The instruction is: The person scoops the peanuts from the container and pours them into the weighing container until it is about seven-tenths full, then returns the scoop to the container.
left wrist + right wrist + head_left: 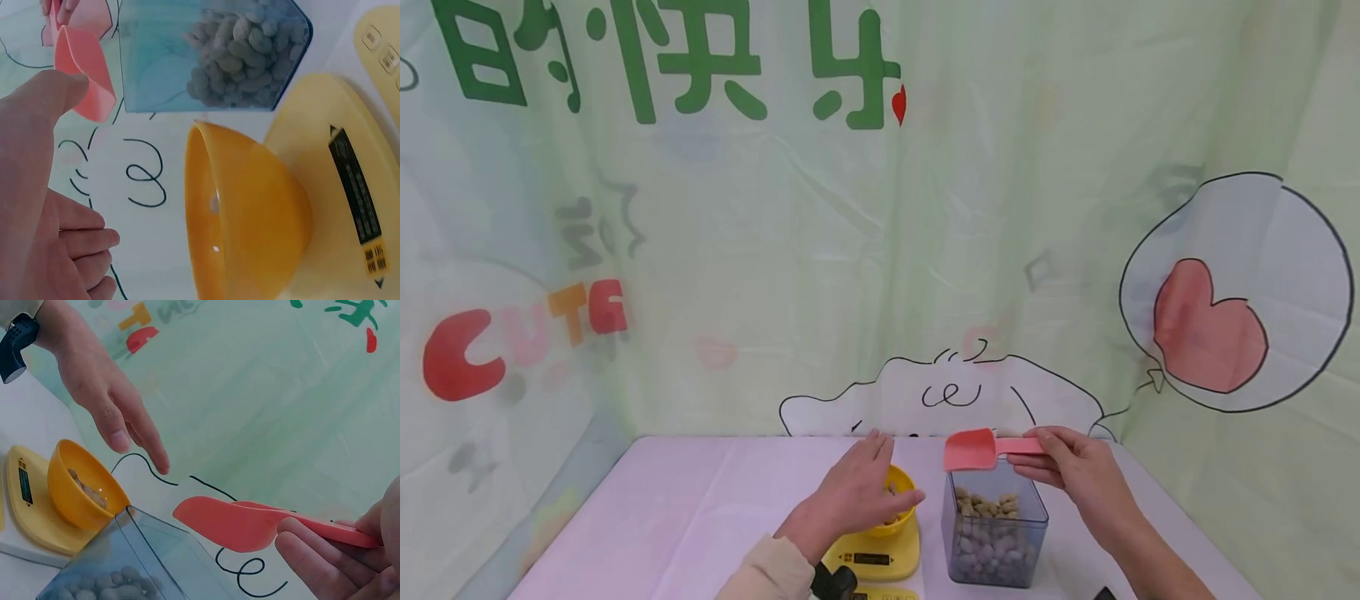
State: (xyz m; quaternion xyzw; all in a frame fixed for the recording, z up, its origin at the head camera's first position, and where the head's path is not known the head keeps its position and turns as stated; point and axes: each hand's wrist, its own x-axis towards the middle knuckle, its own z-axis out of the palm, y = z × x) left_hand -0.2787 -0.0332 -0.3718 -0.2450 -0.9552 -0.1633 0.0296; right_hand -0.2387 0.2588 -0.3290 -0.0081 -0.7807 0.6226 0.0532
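Note:
My right hand (1078,471) pinches the handle of a pink scoop (972,450), held level over the rim of a clear bluish box (996,533). Brown nuts in their shells, which look like peanuts (112,584), fill the lower part of that box. To its left, a yellow bowl (250,212) stands on a yellow kitchen scale (880,554); a few of the same nuts lie inside the bowl. Above the bowl hovers my left hand (865,492), its fingers extended and holding nothing. Whether anything lies in the scoop is not visible.
A pale lilac cloth covers the table (700,492). Behind it hangs a printed curtain (820,267) with a balloon and cartoon drawing. A dark device sits on the left wrist (19,347), close to the scale's front.

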